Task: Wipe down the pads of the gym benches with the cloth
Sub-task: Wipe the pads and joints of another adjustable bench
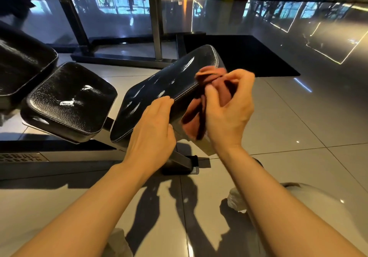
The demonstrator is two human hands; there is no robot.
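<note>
head view is showing the right hand (225, 115) bunching the rust cloth (201, 105) in curled fingers against the near pad (159, 89)'s right edge, the pad's length running up-right, while the left hand (153, 129) is resting flat-fingered just beside it.

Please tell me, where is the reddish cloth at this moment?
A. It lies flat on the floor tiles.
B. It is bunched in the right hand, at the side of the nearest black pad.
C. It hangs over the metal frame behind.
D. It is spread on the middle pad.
B: the cloth is gripped by the right hand against the side of the nearest pad.
</note>
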